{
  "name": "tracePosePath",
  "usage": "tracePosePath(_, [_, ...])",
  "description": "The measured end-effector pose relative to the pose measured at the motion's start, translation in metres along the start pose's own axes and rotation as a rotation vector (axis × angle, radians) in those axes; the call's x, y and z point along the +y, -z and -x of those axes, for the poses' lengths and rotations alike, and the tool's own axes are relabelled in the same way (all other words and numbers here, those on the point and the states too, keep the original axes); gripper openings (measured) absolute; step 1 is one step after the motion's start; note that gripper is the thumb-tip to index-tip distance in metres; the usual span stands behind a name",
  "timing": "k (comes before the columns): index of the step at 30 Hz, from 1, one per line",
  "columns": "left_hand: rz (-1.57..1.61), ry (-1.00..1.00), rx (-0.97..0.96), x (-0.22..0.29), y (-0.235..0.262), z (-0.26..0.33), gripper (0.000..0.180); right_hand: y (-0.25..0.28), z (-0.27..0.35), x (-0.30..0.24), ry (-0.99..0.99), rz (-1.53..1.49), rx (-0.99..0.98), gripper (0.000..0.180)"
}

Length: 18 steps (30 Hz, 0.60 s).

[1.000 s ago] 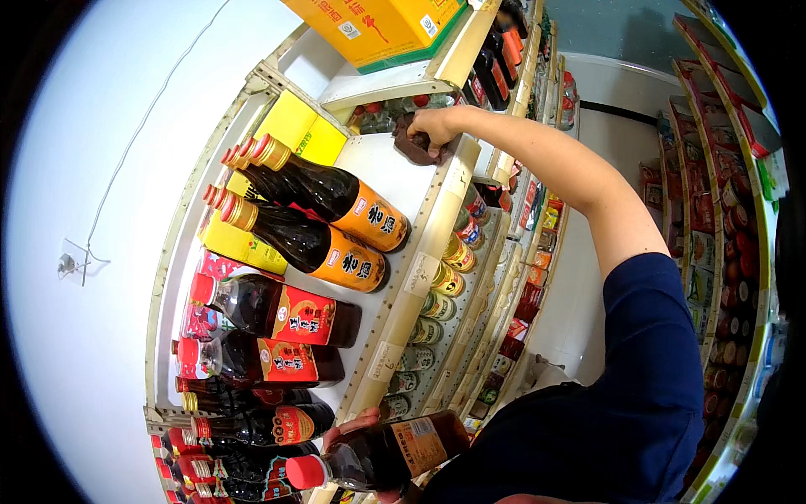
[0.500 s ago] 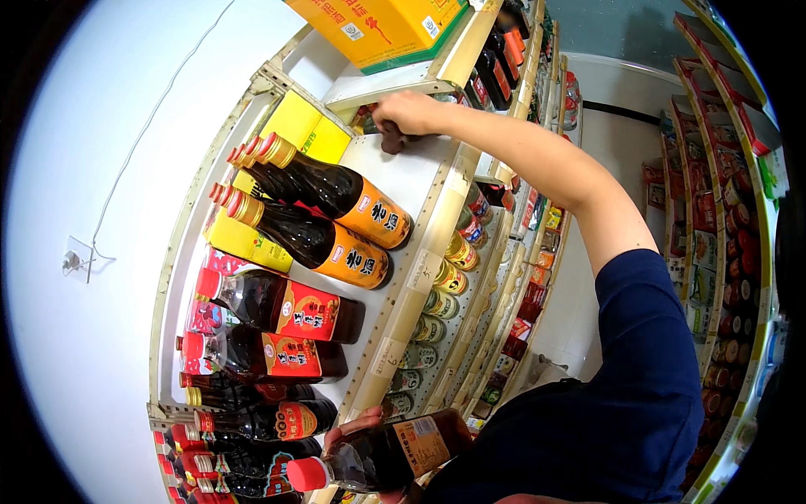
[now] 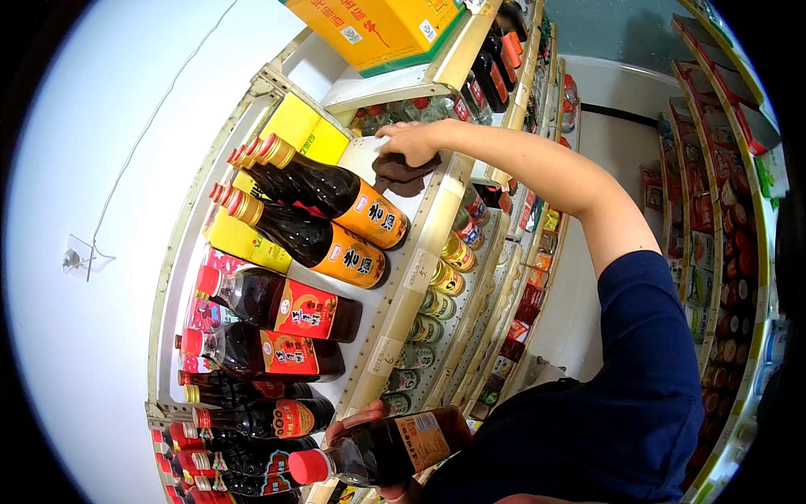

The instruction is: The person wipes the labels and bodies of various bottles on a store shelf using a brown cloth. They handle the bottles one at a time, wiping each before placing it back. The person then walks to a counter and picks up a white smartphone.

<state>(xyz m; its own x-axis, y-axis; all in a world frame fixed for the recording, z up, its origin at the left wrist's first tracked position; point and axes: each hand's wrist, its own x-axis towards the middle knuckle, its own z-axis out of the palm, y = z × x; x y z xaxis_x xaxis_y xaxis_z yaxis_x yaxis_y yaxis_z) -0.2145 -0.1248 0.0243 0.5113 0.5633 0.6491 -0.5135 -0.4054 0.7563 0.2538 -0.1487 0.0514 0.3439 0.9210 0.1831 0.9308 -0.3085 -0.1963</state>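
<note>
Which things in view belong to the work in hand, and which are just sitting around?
In use:
- cloth, under the right hand
- bottle, in the left hand
- shelf, beneath the cloth

Just there:
- orange-labelled bottles
- red-labelled bottles
- cans
- large box

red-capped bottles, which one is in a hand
The tan-labelled bottle at lower centre: the left hand grips it, while the two red-labelled bottles stand on the shelf.

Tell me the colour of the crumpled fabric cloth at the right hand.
The crumpled cloth is dark brown, best seen in the head view.
</note>
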Motion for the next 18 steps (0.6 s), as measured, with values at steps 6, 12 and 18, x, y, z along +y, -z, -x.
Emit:
tracePosePath(6, [-0.025,0.011,0.022,-0.002,-0.015,0.0,0.109,-0.01,0.005,-0.005,-0.079,-0.029,-0.228,0.076])
tracePosePath(12, [-0.06,0.019,0.007,-0.001,-0.016,-0.002,0.111,-0.019,0.002,0.021,-0.177,-0.009,-0.054,0.053])
tracePosePath(18, [-0.009,-0.002,0.009,-0.005,-0.013,0.0,0.109,-0.021,-0.001,-0.001,-0.142,0.07,0.101,0.026])
